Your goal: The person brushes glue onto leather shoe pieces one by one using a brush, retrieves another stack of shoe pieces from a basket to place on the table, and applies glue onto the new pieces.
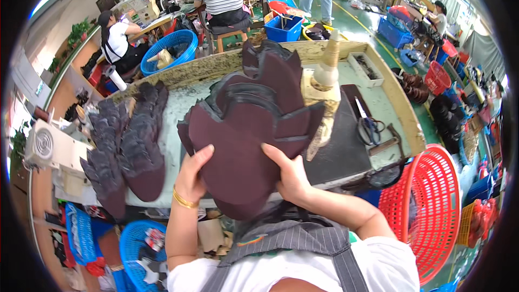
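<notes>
Both my hands grip a stack of dark maroon shoe-upper pieces [238, 148] with grey edges, held up over the near side of the worktable [175, 113]. My left hand [192, 176] closes on its left edge, thumb on top. On the opposite edge, my right hand [292, 177] has its thumb on the face and its other fingers partly hidden underneath. More of these pieces [281, 70] fan out behind the stack toward the far edge. Two overlapping rows of similar pieces [143, 151] lie on the table at left.
Right of the stack stand a cone of thread [328, 62], scissors [368, 128], a hammer [390, 141] and a small white tray [365, 69]. A sewing machine [51, 143] is at left. A red basket [432, 211] and blue basket [141, 249] flank me. Several people work beyond.
</notes>
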### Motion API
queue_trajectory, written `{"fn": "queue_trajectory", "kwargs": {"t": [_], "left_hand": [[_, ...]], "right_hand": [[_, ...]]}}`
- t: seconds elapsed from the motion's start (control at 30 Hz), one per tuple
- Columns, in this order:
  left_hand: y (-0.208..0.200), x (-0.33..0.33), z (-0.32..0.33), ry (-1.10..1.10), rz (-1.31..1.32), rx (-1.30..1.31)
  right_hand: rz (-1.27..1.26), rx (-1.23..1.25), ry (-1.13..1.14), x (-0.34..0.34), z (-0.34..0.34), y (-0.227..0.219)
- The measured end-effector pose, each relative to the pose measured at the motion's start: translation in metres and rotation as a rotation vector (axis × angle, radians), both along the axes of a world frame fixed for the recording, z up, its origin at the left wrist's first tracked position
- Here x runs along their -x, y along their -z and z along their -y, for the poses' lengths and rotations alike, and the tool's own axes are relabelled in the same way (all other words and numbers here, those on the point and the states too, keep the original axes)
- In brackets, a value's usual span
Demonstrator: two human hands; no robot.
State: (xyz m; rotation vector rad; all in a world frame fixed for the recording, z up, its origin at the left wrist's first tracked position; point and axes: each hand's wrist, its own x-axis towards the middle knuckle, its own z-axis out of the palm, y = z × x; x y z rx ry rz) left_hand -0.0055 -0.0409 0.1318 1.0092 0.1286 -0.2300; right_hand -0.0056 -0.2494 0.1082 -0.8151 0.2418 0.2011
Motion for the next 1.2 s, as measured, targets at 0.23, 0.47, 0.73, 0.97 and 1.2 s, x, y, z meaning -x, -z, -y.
{"fn": "queue_trajectory", "kwargs": {"t": [0.23, 0.47, 0.73, 0.97, 1.2], "left_hand": [[0.014, -0.194, -0.061, 0.251, 0.182, 0.037], [0.135, -0.372, -0.047, 0.295, 0.200, -0.253], [0.107, -0.380, -0.030, 0.453, 0.051, -0.192], [0.125, -0.386, -0.032, 0.375, -0.031, -0.246], [0.127, -0.402, -0.008, 0.387, 0.072, -0.129]], "right_hand": [[0.280, 0.172, -0.231, -0.127, -0.040, -0.023], [0.620, 0.834, 0.207, -0.138, 0.105, -0.102], [0.041, 1.048, -0.068, -0.329, 0.288, 0.001], [0.001, 0.761, -0.615, -0.438, 0.179, 0.099], [0.051, 0.676, -0.596, -0.414, 0.222, 0.138]]}}
